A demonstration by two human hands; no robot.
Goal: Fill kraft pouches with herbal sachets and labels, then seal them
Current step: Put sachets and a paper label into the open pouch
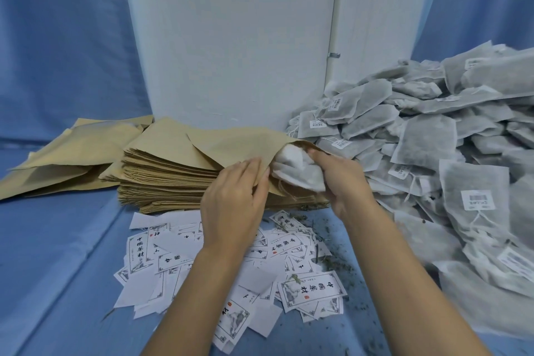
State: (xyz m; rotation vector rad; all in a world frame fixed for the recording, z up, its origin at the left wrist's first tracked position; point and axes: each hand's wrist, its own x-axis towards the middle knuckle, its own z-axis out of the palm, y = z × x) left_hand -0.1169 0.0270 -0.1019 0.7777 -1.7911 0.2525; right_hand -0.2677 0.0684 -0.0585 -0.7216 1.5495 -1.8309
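Head: right hand (344, 179) holds sachet (297, 170) inside pouch (237, 144).

Blue cloth (63, 240) carries stacked kraft pouches (161, 176), labels (312, 292), sachets (427, 141).

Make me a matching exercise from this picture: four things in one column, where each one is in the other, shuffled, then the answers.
1. loose labels
2. heap of sachets
3. stack of kraft pouches
4. right hand

A. far right
B. gripping a sachet at the mouth of the open pouch
C. scattered on the blue cloth, nearest the person
D. under the open pouch

Pairs: 1-C, 2-A, 3-D, 4-B
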